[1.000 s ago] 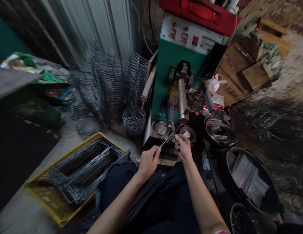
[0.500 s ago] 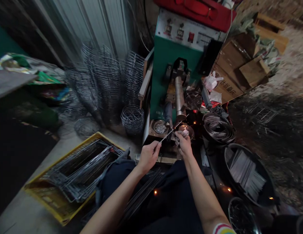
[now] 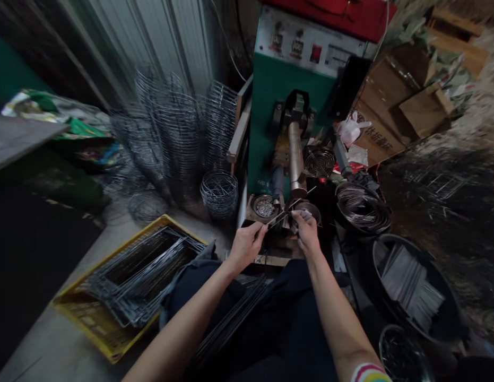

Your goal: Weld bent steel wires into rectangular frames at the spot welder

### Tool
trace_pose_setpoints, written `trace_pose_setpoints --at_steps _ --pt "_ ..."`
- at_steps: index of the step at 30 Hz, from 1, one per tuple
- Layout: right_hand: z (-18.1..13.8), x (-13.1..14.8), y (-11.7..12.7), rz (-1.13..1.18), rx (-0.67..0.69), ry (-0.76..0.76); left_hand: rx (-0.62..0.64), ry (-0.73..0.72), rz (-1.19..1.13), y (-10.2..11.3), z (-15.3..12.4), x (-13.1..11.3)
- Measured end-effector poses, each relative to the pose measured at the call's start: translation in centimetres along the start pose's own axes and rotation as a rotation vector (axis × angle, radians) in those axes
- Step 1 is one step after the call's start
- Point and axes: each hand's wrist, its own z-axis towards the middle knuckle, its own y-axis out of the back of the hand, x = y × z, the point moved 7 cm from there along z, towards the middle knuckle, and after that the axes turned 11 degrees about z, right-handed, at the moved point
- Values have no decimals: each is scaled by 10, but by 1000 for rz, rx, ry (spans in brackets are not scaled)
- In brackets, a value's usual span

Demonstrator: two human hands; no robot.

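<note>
two hands, one yellow crate, one machine.

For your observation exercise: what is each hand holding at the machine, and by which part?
The left hand pinches a thin metal rod at its near end. The right hand grips something small beside the rod; what it is cannot be told.

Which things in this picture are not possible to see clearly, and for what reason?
- Wire rods, head view: too thin to count; ends hidden under the machine head.
- Right hand: the small piece it pinches is covered by its fingers.
- Panel labels: too small.
- Bottom-right tub: cut off by edge.
</note>
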Motion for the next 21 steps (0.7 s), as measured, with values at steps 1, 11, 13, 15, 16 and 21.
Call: trace_pose_setpoints --at_steps 1,11,13,15,16,21 --pt "0 0 0 -3 0 -4 3 -2 2 0 1 -1" --pt "-12 19 12 -258 114 -18 62 40 -51 -5 4 9" --pt "-27 29 28 -369 114 -10 59 15 -41 -5 6 9" --pt "-50 36 49 -492 103 -10 47 -30 -9 -6 7 6" --pt "-63 38 60 -568 102 -5 37 -53 20 -6 6 5" --pt "-126 34 103 -978 179 120 48 -203 298 0 -25 -1"
